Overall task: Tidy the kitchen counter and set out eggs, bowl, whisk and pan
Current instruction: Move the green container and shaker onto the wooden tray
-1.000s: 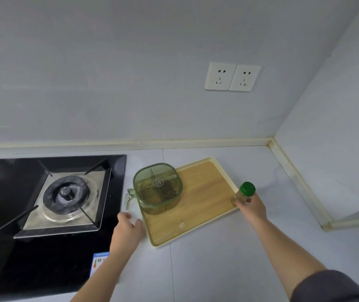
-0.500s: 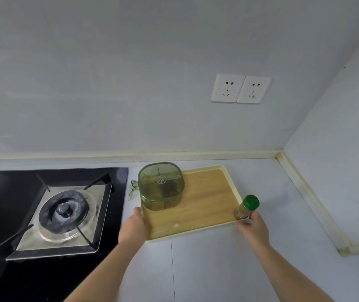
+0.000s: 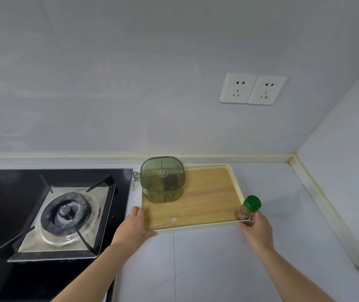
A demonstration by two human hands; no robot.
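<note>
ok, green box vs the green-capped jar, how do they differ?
Green box is squat, rounded-square and translucent green all over; spice jar is slim, round and clear with brown contents, only its cap green. Box stands untouched at the tray's back-left corner; jar is at the front-right corner, gripped at its base by the right hand. Both are closed.

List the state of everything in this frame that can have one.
Wooden tray with cream rim: flat, gripped at both near corners.
Green translucent lidded box: closed, upright on tray.
Green-capped glass jar: capped, at tray's near right corner.
Gas burner: unlit.
Two white wall sockets: empty.
Left hand: grips tray.
Right hand: grips tray.
</note>
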